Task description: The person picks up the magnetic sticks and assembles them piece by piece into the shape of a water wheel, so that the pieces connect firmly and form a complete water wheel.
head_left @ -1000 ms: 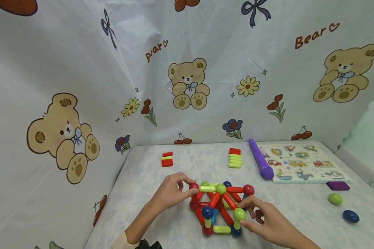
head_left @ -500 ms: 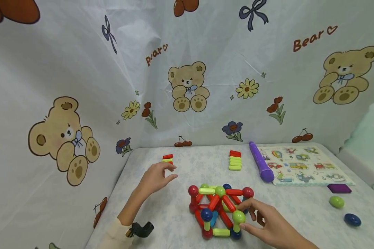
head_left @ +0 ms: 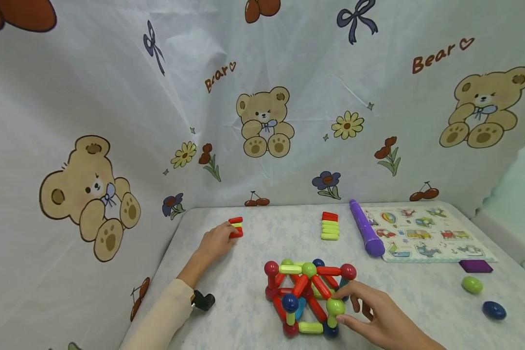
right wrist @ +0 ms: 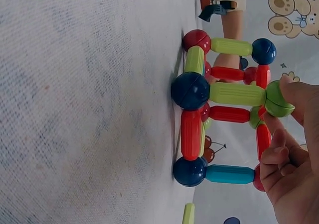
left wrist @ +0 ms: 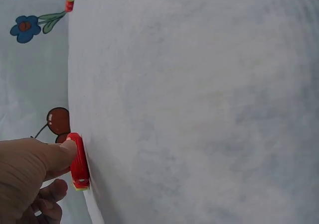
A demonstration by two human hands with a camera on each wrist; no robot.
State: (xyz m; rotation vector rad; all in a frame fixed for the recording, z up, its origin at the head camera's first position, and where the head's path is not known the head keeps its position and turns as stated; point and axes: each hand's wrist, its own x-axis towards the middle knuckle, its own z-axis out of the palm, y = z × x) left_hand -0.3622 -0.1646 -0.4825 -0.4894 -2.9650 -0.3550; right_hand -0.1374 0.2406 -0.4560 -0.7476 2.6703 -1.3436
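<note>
The frame point(head_left: 317, 308) of balls and rods stands on the table point(head_left: 240, 282), just left of the right hand point(head_left: 380, 313) and nearer the person than the left hand point(head_left: 216, 241). The right thumb and forefinger pinch a green ball point(head_left: 335, 307) at its top corner, probably to steady it. The left hand reaches to a pile point(head_left: 237, 225), thumb and bent fingers apparently nipping a red rod point(left wrist: 79, 162). Beyond the right hand, slightly left, a stack point(head_left: 330, 227) lies side by side, likely for easy picking. Farther beyond are a purple wand point(head_left: 367, 228) and board point(head_left: 420, 232); to its right, a green egg point(head_left: 472, 285) and blue egg point(head_left: 494, 310). Beyond both hands, the backdrop point(head_left: 306, 63) reads "Bear" twice, each with a heart; the board's print is illegible.
</note>
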